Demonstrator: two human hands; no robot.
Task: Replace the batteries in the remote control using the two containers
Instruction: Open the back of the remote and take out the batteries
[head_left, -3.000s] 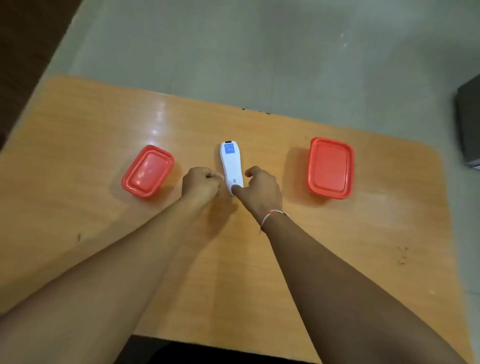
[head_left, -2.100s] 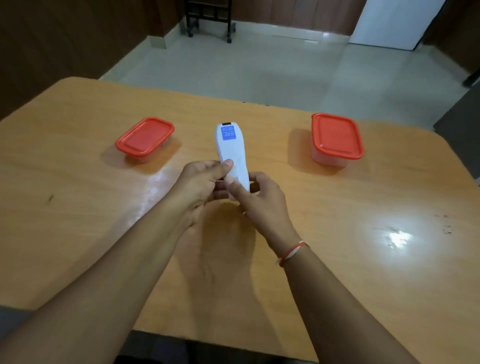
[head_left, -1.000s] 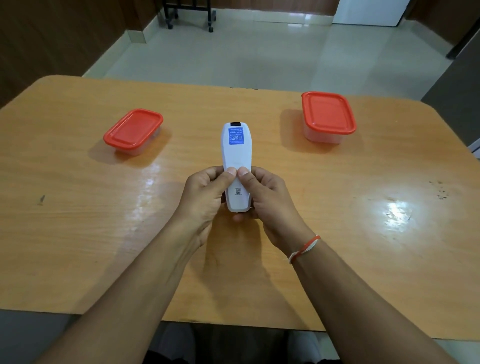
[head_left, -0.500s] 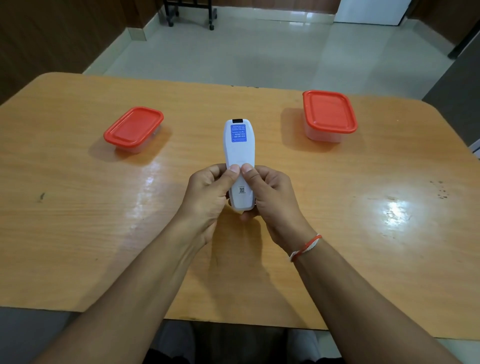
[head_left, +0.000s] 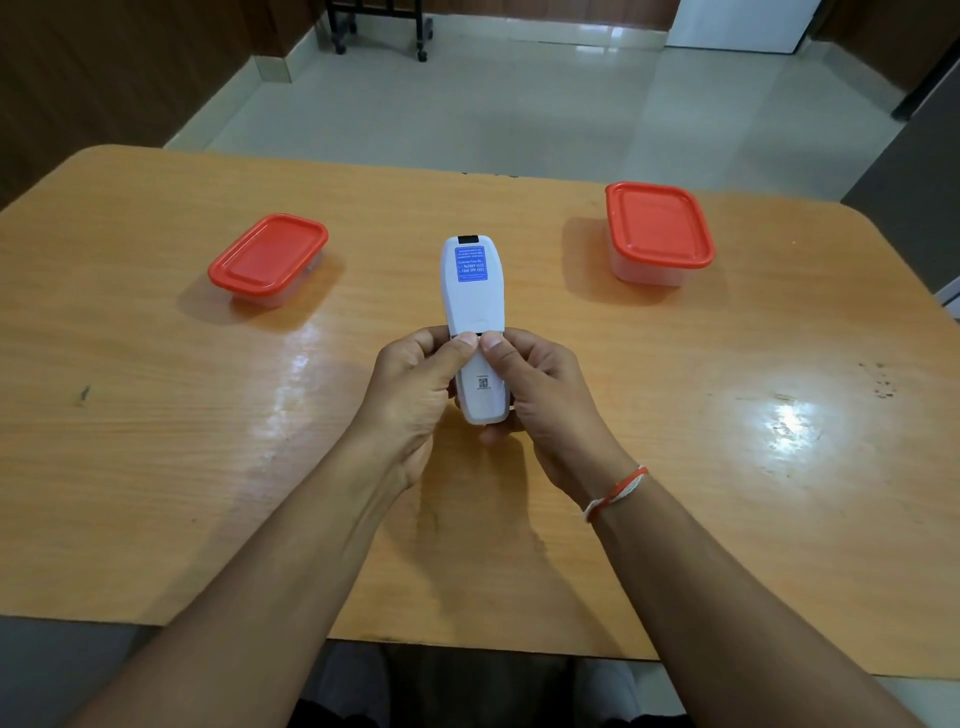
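Note:
A white remote control (head_left: 474, 296) with a blue sticker on its back is held face down above the middle of the table. My left hand (head_left: 410, 395) and my right hand (head_left: 540, 395) both grip its near half, thumbs pressed side by side on the battery cover. A thin dark gap shows at the cover's far edge, just beyond the thumbs. Two clear containers with red lids stand closed: a low one (head_left: 267, 258) at the left and a taller one (head_left: 658, 232) at the right. No batteries are visible.
The wooden table (head_left: 156, 441) has rounded far corners and a glossy top with glare patches. Beyond it lies a pale tiled floor with a wheeled black stand (head_left: 382, 31) at the back. A grey cabinet (head_left: 919, 182) stands at the far right.
The remote was lifted from the table and held in both hands. Over the last second my thumbs slid a little toward me along its back and a dark gap appeared at the cover's edge.

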